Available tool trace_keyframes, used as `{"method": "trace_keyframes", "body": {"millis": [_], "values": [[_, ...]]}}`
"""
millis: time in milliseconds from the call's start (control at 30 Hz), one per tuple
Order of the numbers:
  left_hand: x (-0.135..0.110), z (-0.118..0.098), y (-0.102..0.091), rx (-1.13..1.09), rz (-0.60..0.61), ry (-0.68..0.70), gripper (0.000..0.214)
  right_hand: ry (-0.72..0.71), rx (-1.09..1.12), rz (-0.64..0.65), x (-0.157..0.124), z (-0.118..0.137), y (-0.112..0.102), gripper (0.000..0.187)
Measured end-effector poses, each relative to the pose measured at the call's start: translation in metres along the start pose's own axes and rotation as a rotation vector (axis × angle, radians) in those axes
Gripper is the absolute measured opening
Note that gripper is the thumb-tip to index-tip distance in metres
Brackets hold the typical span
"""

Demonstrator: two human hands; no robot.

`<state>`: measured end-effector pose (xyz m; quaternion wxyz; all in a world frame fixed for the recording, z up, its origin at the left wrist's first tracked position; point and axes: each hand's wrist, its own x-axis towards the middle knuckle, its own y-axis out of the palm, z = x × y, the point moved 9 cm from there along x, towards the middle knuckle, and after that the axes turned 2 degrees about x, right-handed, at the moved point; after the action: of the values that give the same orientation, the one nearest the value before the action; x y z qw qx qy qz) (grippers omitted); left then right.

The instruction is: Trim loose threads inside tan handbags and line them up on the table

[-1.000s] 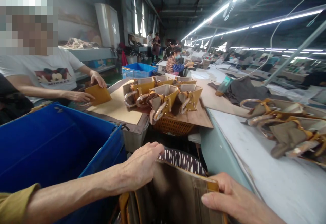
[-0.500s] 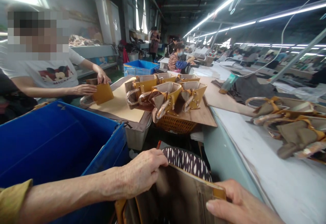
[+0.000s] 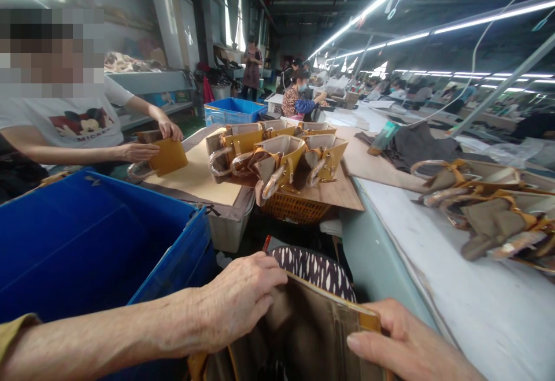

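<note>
An open handbag (image 3: 316, 323) with a brown lining and mustard-yellow edge is right before me, its lower part cut off by the frame. My left hand (image 3: 247, 294) is closed on the far left of its rim, fingertips bent over the edge. At the right corner, my right hand (image 3: 407, 340) grips the rim, thumb on the lining and fingers outside. Behind the bag shows a rounded piece of dark cloth with white patches (image 3: 310, 268). Several yellow handbags (image 3: 281, 150) with plastic-wrapped handles stand on a board ahead.
A large blue bin (image 3: 173, 254) stands at my left. Across it, a co-worker's hands (image 3: 151, 144) hold a yellow bag over a board. A white-topped table (image 3: 433, 242) runs along my right, bearing more bags (image 3: 494, 207). Below the board is a yellow basket (image 3: 295, 207).
The whole view has shifted slightly, so the surroundings appear a little farther left. Both my hands keep their hold on the bag's rim, with hardly any movement.
</note>
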<state>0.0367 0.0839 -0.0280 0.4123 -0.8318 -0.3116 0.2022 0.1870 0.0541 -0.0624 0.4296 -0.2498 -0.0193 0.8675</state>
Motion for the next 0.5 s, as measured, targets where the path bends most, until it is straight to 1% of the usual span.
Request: {"method": "trace_keyframes", "body": {"millis": [33,100,167,233,300,367,433,500], "values": [[0.004,-0.003,-0.002,-0.014,0.014,0.003,0.034,0.000,-0.003,0.022,0.000,0.003,0.002,0.029],[0.012,-0.006,-0.006,-0.055,0.005,-0.008,0.036,0.004,-0.010,0.041,-0.001,0.008,0.004,0.028],[0.019,-0.007,-0.009,-0.076,-0.038,-0.011,0.034,0.011,-0.015,0.019,-0.003,0.011,0.002,0.026],[0.025,-0.004,-0.006,-0.077,-0.070,0.003,0.029,0.018,-0.006,0.002,-0.004,0.012,0.000,0.023],[0.031,0.001,0.001,-0.092,-0.072,0.007,0.023,0.012,0.033,0.002,-0.005,0.013,-0.001,0.023],[0.036,0.009,0.008,-0.123,-0.071,-0.022,0.016,-0.006,0.073,-0.002,-0.006,0.014,-0.002,0.025],[0.039,0.018,0.009,-0.155,-0.095,-0.077,0.010,-0.024,0.088,-0.009,-0.007,0.015,-0.004,0.024],[0.040,0.023,0.008,-0.179,-0.125,-0.102,0.009,-0.038,0.106,-0.004,-0.008,0.015,-0.005,0.022]]}}
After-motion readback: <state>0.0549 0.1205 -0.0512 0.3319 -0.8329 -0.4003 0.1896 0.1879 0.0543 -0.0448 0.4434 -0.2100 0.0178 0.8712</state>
